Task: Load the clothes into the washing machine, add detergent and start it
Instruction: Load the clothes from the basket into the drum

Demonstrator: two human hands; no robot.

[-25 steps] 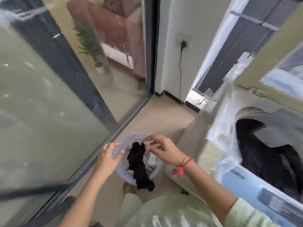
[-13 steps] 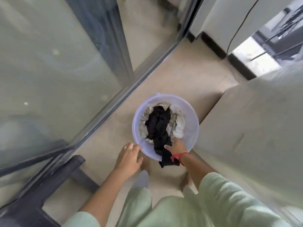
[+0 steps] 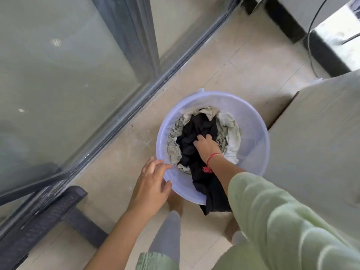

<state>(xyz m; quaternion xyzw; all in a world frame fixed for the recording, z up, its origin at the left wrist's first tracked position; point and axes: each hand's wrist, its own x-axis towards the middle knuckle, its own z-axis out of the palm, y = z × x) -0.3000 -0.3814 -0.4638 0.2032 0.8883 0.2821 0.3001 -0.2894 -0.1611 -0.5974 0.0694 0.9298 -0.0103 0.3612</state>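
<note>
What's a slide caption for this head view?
Right hand grips black garment in lilac tub; left hand touches rim.

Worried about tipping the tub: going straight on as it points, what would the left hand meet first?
The left hand would likely meet the near rim of the tub, right at its fingertips.

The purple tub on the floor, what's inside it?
Laundry: a black garment on top, trailing over the near rim of the tub, with pale crumpled clothes around it. The right hand is gripping the black one. Whatever lies underneath, and the tub's bottom, is covered.
</note>
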